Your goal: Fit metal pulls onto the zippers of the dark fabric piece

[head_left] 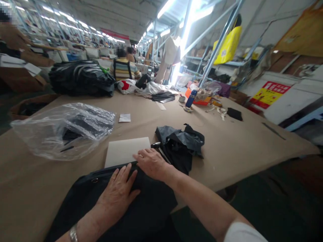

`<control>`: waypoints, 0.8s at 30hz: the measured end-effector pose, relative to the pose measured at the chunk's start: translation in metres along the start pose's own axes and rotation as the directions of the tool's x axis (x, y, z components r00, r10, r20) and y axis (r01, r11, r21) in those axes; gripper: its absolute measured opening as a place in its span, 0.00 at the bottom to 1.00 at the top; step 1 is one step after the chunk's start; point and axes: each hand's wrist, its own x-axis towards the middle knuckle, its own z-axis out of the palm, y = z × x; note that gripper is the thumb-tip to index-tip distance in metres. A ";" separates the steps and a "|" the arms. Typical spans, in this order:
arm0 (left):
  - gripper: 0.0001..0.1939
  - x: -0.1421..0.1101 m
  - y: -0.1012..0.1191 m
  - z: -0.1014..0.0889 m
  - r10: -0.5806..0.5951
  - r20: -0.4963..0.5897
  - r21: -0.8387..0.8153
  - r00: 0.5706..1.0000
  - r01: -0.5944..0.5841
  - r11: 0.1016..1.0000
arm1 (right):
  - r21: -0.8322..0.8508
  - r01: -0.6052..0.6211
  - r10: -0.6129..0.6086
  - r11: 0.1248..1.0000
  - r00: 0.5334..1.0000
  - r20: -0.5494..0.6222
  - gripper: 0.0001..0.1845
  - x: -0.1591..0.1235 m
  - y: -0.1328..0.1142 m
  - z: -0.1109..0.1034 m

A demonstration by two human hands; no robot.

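Note:
A large piece of dark cloth (151, 198), possibly a garment, lies over the near table edge, with a small ring-like eyelet near its upper left. My left hand (121, 190) rests flat on it, fingers spread and holding nothing. At the cloth's far edge, my right hand (151, 163) has its fingers bent together on the fabric; the thumb is mostly hidden. A white card or board (126, 148) reaches out from beneath that edge. Just beyond my right hand are a dark pen-like object (155, 145) and a crumpled dark cloth (185, 137).
A clear plastic bag (75, 127) with dark material lies left on the brown table (227, 144). Behind it rises a dark fabric pile (80, 79). Farther back are a white paper (124, 117), a blue box-like object (191, 98) and an orange tray (204, 101). A person (123, 69) sits beyond.

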 end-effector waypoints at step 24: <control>0.24 0.029 0.000 -0.024 -0.167 0.120 -0.388 0.979 0.201 0.899 | 0.749 -0.264 0.757 0.608 0.475 -0.448 0.14 -0.002 0.186 -0.159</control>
